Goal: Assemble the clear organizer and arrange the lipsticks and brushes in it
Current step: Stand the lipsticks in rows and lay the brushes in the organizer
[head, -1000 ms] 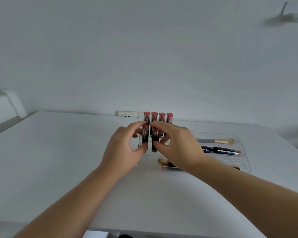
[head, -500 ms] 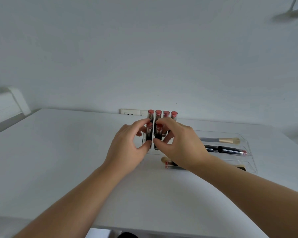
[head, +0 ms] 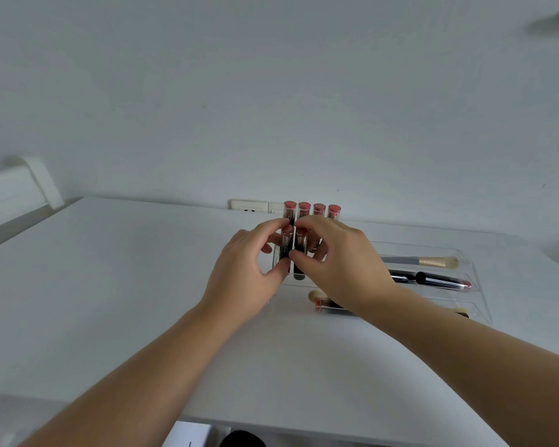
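Change: hands unmoved, same pinches.
Left hand [head: 243, 272]: pinching front lipstick [head: 286, 245].
Right hand [head: 339, 262]: pinching next lipstick [head: 300, 253].
Organizer [head: 480, 285]: upright lipsticks, brushes [head: 420, 261] lying flat.

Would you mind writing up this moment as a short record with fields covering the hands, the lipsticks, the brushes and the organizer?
left hand: pinching an upright front-row lipstick
right hand: pinching the neighbouring front-row lipstick
back row: four red-capped lipsticks standing upright
clear organizer: on the white table, long compartments to the right
gold-tipped brush: lying in the far compartment
dark brush: lying in the middle compartment
near compartment: contents partly hidden by the right wrist
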`<act>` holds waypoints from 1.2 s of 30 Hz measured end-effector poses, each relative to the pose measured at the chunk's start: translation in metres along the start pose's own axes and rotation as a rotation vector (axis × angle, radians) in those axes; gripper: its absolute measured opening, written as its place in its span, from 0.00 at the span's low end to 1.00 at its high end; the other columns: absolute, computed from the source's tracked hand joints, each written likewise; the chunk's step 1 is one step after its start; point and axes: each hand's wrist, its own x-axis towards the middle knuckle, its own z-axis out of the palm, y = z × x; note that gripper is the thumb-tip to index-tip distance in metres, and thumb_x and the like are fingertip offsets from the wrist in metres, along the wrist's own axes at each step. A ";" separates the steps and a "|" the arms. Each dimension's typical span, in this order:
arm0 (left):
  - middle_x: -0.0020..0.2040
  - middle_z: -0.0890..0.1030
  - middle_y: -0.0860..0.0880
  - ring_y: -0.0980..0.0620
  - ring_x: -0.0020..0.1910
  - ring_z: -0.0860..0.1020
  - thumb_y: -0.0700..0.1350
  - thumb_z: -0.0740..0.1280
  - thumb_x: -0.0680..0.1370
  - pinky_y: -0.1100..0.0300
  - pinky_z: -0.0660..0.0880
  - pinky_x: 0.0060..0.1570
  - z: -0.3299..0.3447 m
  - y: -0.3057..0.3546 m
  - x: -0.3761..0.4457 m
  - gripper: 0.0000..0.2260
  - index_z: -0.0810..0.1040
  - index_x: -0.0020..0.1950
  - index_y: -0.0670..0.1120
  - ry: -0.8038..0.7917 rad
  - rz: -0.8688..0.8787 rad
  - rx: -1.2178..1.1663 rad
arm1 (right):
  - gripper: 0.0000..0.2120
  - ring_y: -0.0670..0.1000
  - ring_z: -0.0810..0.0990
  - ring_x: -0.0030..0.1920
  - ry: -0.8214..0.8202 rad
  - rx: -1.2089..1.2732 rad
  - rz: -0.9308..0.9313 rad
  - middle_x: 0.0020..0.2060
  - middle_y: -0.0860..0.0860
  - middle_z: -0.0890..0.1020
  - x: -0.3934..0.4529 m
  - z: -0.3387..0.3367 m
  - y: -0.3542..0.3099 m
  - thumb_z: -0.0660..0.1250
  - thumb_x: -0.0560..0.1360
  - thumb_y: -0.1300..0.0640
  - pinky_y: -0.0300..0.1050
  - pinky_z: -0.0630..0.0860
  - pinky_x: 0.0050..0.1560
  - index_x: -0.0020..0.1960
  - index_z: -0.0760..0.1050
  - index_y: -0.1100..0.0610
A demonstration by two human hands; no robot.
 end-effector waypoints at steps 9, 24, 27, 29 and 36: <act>0.55 0.82 0.55 0.59 0.54 0.78 0.45 0.74 0.75 0.72 0.67 0.47 0.002 -0.004 -0.001 0.27 0.72 0.73 0.59 -0.018 -0.026 -0.018 | 0.18 0.46 0.82 0.39 -0.030 0.026 0.060 0.43 0.44 0.82 -0.006 -0.003 0.001 0.68 0.74 0.58 0.49 0.80 0.43 0.62 0.75 0.47; 0.53 0.83 0.56 0.58 0.51 0.78 0.43 0.74 0.75 0.68 0.68 0.46 0.002 -0.004 -0.001 0.27 0.72 0.71 0.59 -0.010 -0.012 -0.051 | 0.19 0.44 0.81 0.40 -0.016 0.057 0.082 0.46 0.43 0.82 -0.004 0.002 0.004 0.69 0.75 0.58 0.44 0.79 0.44 0.65 0.75 0.46; 0.52 0.82 0.58 0.59 0.52 0.78 0.43 0.74 0.75 0.70 0.68 0.47 0.001 -0.003 0.000 0.29 0.70 0.71 0.63 -0.010 -0.010 -0.064 | 0.20 0.44 0.81 0.40 -0.023 0.063 0.087 0.45 0.43 0.82 -0.003 0.003 0.004 0.68 0.75 0.58 0.42 0.78 0.44 0.65 0.74 0.46; 0.51 0.82 0.61 0.59 0.52 0.78 0.43 0.74 0.75 0.69 0.68 0.47 0.001 -0.002 -0.001 0.31 0.67 0.69 0.67 -0.007 -0.012 -0.081 | 0.20 0.44 0.81 0.40 -0.026 0.061 0.079 0.45 0.43 0.82 -0.003 0.003 0.005 0.68 0.75 0.58 0.42 0.79 0.44 0.65 0.75 0.46; 0.54 0.82 0.57 0.61 0.52 0.77 0.44 0.74 0.75 0.68 0.68 0.47 0.002 -0.005 0.000 0.26 0.71 0.69 0.62 -0.012 -0.016 -0.046 | 0.19 0.44 0.80 0.39 -0.014 0.067 0.085 0.44 0.42 0.82 -0.004 0.002 0.008 0.68 0.74 0.58 0.42 0.79 0.43 0.64 0.75 0.45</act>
